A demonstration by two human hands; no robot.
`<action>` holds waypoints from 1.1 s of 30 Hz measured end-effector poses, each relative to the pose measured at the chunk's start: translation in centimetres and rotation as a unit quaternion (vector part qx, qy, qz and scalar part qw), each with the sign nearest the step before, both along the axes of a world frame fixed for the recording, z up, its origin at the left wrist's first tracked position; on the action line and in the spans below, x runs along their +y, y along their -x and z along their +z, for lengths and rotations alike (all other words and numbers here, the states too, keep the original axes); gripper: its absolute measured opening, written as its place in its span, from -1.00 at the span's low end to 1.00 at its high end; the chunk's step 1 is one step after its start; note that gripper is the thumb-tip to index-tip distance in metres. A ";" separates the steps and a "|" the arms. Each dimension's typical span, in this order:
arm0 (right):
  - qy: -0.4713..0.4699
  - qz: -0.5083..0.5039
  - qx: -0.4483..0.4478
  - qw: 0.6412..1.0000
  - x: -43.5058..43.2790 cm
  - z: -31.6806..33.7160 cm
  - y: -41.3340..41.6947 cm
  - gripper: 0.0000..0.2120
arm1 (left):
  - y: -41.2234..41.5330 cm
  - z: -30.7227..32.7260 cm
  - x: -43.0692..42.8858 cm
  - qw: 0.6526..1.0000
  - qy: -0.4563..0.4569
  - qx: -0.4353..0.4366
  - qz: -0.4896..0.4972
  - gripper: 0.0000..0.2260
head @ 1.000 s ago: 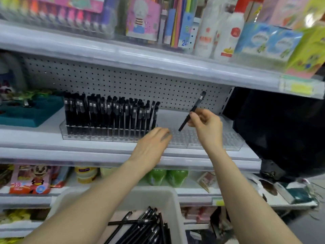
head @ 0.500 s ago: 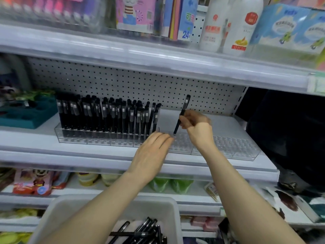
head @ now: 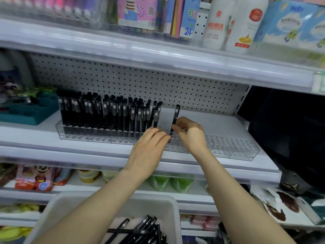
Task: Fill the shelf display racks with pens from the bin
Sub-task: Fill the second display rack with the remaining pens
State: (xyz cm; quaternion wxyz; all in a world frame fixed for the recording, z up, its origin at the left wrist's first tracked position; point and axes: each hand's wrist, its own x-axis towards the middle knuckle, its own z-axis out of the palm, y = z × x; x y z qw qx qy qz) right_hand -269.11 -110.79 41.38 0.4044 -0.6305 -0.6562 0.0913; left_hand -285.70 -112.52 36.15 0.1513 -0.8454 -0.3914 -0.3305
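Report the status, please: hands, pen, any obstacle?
Right hand pinches slim black plastic pen, upright, tip at clear plastic slotted rack. Left hand open, flat beside pen tip. No obstacle seen.

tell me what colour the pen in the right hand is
Black; the pen shows best in the head view.

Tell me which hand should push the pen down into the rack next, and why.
Right. The right hand pinches the pen, nearly upright, with its tip at the empty slots of the clear rack. The left hand holds nothing; its straight fingers lie at the rack's front.
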 end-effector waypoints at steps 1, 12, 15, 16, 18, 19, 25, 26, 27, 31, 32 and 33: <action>0.002 0.008 0.006 1.000 0.1 0.0 0.2 -0.88 | 0.2 -0.1 0.0 1.000 -0.003 0.003 0.006 -0.59; 0.023 0.021 -0.003 1.000 -0.1 0.3 0.4 -0.81 | 0.7 -0.4 -1.2 0.999 0.021 0.010 0.031 -0.44; -0.027 -0.020 -0.040 0.999 -1.5 0.4 0.6 -0.69 | 1.5 -0.3 -2.7 0.999 0.033 -0.014 0.037 -0.47; -0.052 -0.040 -0.041 0.997 -2.3 0.3 0.8 -0.68 | 2.0 -0.3 -3.2 0.999 0.033 -0.022 0.035 -0.50; -0.095 -0.066 -0.032 0.993 -4.5 -0.3 1.7 -0.73 | 3.7 -0.7 -4.4 0.998 0.045 -0.038 0.028 -0.59; -0.109 -0.067 -0.024 0.991 -5.7 -0.8 2.5 -0.76 | 4.7 -1.0 -5.0 0.997 0.060 -0.049 0.029 -0.64; -0.088 -0.026 0.002 0.996 -13.0 -7.2 8.7 -0.90 | 11.6 -6.9 -9.1 0.989 0.122 -0.064 0.049 -0.80; -0.065 -0.013 0.003 0.998 -14.1 -8.3 9.6 -0.91 | 12.5 -8.1 -9.7 0.987 0.139 -0.058 0.054 -0.76; -0.032 -0.003 0.004 0.999 -14.9 -9.6 10.3 -0.91 | 13.2 -9.1 -10.2 0.985 0.157 -0.048 0.059 -0.71; 0.147 0.029 -0.057 0.987 -16.7 -14.0 11.8 -0.92 | 14.0 -10.8 -10.9 0.982 0.173 -0.034 0.060 -0.64; 0.184 0.035 -0.098 0.977 -16.9 -14.6 11.8 -0.92 | 13.9 -10.8 -10.8 0.983 0.171 -0.038 0.059 -0.64; 0.216 0.041 -0.139 0.966 -17.2 -15.0 11.8 -0.91 | 13.8 -10.8 -10.8 0.983 0.168 -0.038 0.060 -0.64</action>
